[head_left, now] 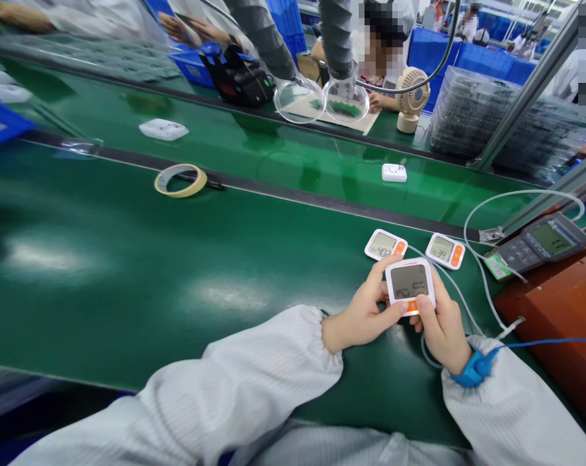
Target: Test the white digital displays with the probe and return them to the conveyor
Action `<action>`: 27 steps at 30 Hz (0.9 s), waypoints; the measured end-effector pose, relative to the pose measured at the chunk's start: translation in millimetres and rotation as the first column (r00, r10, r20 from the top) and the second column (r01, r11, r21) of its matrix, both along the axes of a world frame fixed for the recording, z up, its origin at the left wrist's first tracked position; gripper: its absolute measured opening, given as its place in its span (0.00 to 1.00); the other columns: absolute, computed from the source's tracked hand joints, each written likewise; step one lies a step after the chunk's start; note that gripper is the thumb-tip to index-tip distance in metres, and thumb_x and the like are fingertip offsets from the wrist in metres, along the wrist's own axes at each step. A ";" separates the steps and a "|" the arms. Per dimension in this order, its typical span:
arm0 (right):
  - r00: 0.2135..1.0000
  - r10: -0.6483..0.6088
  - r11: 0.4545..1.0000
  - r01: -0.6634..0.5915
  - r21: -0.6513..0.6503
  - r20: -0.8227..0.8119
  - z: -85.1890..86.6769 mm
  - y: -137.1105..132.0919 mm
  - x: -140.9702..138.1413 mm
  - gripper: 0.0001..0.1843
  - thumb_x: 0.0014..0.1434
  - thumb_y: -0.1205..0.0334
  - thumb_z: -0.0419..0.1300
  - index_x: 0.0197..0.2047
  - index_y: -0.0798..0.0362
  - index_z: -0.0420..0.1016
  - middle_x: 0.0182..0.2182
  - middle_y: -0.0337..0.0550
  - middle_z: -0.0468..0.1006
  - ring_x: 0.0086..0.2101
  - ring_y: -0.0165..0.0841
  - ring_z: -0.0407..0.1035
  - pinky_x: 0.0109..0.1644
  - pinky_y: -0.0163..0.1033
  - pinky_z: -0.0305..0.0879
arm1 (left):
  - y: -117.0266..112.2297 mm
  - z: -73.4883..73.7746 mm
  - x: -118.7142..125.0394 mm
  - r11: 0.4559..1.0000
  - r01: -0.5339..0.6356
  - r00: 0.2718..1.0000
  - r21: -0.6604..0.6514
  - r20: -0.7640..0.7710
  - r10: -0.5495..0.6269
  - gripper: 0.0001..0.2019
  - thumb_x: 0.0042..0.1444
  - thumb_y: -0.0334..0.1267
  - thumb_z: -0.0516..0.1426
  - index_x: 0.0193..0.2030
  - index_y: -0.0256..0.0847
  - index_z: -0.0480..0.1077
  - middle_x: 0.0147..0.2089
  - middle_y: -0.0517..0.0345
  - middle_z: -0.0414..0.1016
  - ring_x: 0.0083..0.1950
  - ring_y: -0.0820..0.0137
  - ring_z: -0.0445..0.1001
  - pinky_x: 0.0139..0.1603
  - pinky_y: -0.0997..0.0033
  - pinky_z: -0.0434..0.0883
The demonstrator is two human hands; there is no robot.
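Both my hands grip a small white digital monitor (409, 282) with a grey display and orange buttons, held up off the green bench. My left hand (365, 307) holds its left side, with the thumb at the orange buttons. On the other side my right hand (441, 323) has its thumb on the lower right of the front. A blue wrist strap (472, 369) with a cord circles my right wrist. Just behind lie two similar units, a left monitor (383, 244) partly covered by my hand and a right monitor (445, 251). Thin clear tubing (460, 301) runs beside my right hand.
A grey handheld meter (540, 243) leans by an orange-brown case (559, 304) at right. A tape roll (180, 180) lies on the bench's far strip. White devices sit on the green belt (283, 152) beyond. Two extraction hoses (338, 45) hang above; co-workers sit opposite.
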State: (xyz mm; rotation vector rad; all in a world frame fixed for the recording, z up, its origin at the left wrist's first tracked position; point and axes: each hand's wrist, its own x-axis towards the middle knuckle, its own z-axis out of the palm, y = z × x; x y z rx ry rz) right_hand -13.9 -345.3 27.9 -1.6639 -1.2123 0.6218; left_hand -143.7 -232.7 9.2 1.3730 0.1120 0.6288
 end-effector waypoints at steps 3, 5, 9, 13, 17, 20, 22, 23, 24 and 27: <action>1.000 0.002 1.000 -0.002 0.011 0.000 -2.0 -0.5 -0.1 0.29 0.71 0.52 0.47 0.71 0.54 0.52 0.28 0.39 0.74 0.21 0.31 0.71 0.27 0.36 0.73 | 0.8 -0.3 -1.2 0.999 0.009 1.000 0.036 0.001 -0.009 0.32 0.64 0.43 0.58 0.68 0.48 0.44 0.44 0.53 0.73 0.38 0.67 0.78 0.37 0.68 0.75; 1.000 0.006 1.000 -0.007 0.017 0.003 -2.6 -0.7 -0.3 0.30 0.71 0.51 0.47 0.71 0.54 0.52 0.28 0.39 0.75 0.21 0.32 0.71 0.27 0.37 0.72 | 4.5 -1.4 -1.7 0.996 0.003 1.000 0.087 0.013 -0.004 0.32 0.64 0.42 0.57 0.68 0.47 0.44 0.44 0.52 0.74 0.38 0.66 0.78 0.38 0.68 0.74; 1.000 0.012 1.000 -0.012 0.026 0.011 1.4 -2.0 0.2 0.30 0.70 0.51 0.49 0.70 0.52 0.54 0.26 0.38 0.74 0.20 0.32 0.70 0.24 0.37 0.71 | 24.2 -5.5 -2.2 0.947 -0.123 0.991 0.297 0.088 0.101 0.25 0.64 0.52 0.54 0.63 0.41 0.59 0.44 0.49 0.76 0.39 0.65 0.77 0.38 0.68 0.73; 0.990 0.058 0.996 -0.067 0.065 0.127 13.7 -5.1 0.6 0.28 0.70 0.53 0.51 0.69 0.53 0.57 0.27 0.39 0.77 0.22 0.32 0.71 0.29 0.37 0.71 | 55.1 -5.9 -2.5 0.856 -0.378 0.925 0.353 0.108 0.364 0.23 0.68 0.54 0.46 0.47 0.36 0.72 0.29 0.56 0.75 0.28 0.70 0.72 0.33 0.70 0.70; 0.926 0.200 0.978 -0.210 -0.002 0.321 19.7 -9.6 -9.7 0.28 0.68 0.54 0.51 0.67 0.58 0.61 0.31 0.44 0.79 0.26 0.35 0.73 0.33 0.38 0.70 | 91.4 -1.4 -1.3 0.700 -0.545 0.790 0.460 0.004 0.613 0.17 0.65 0.48 0.51 0.38 0.37 0.74 0.27 0.57 0.74 0.25 0.73 0.70 0.30 0.72 0.68; 0.894 0.291 0.955 -0.250 -0.159 0.341 13.4 -13.9 -23.7 0.30 0.69 0.53 0.48 0.67 0.62 0.62 0.27 0.45 0.78 0.24 0.36 0.72 0.30 0.39 0.67 | 117.8 0.1 1.8 0.624 -0.630 0.694 0.462 -0.024 0.719 0.14 0.62 0.43 0.52 0.34 0.37 0.73 0.24 0.59 0.73 0.23 0.74 0.69 0.28 0.73 0.67; 0.879 0.313 0.939 -0.231 -0.254 0.359 7.8 -17.2 -31.4 0.30 0.69 0.53 0.46 0.68 0.62 0.61 0.26 0.45 0.78 0.24 0.39 0.73 0.30 0.40 0.67 | 130.9 -0.5 4.9 0.624 -0.650 0.679 0.435 -0.037 0.733 0.12 0.60 0.41 0.52 0.33 0.37 0.73 0.24 0.59 0.72 0.23 0.74 0.68 0.27 0.74 0.66; 0.876 0.320 0.932 -0.220 -0.289 0.362 5.7 -18.9 -34.3 0.30 0.69 0.53 0.46 0.68 0.62 0.61 0.26 0.46 0.79 0.25 0.39 0.73 0.31 0.40 0.67 | 135.5 -1.2 6.5 0.632 -0.646 0.684 0.429 -0.042 0.728 0.12 0.60 0.40 0.53 0.33 0.37 0.73 0.24 0.59 0.72 0.23 0.74 0.68 0.27 0.75 0.66; 0.878 0.322 0.925 -0.211 -0.317 0.354 4.3 -20.6 -36.7 0.30 0.69 0.54 0.46 0.68 0.61 0.61 0.27 0.46 0.79 0.25 0.40 0.73 0.32 0.40 0.67 | 138.9 -2.0 8.2 0.641 -0.639 0.692 0.425 -0.048 0.721 0.11 0.59 0.40 0.53 0.32 0.37 0.73 0.23 0.59 0.72 0.23 0.74 0.68 0.27 0.75 0.66; 0.896 0.320 0.909 -0.199 -0.365 0.308 3.3 -25.8 -45.6 0.30 0.69 0.55 0.46 0.69 0.59 0.59 0.29 0.47 0.80 0.27 0.39 0.74 0.33 0.39 0.67 | 143.2 -4.8 12.4 0.670 -0.616 0.714 0.415 -0.067 0.697 0.10 0.58 0.39 0.53 0.31 0.37 0.73 0.23 0.60 0.72 0.22 0.74 0.68 0.25 0.75 0.65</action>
